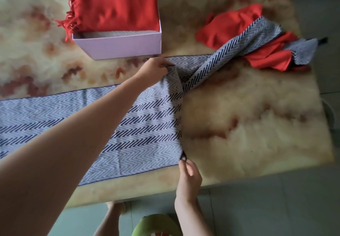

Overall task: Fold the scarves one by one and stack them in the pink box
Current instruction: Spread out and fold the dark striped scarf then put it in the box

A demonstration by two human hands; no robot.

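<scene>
Head view: my left hand (156,68) pinches the chevron scarf (147,125) far edge, 12 o'clock; right hand (189,177) pinches its near corner, 6 o'clock; pink box (117,46) at 11.

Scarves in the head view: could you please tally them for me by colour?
Red: 2, the fringed red scarf in the pink box and the crumpled red scarf.
Blue-white zigzag: 2, the spread zigzag scarf pinched by the left hand and right hand, and seemingly a folded zigzag scarf under the red one.
Total: 4 visible.

Home: marbled table (248,107), tiled floor (276,208)
</scene>
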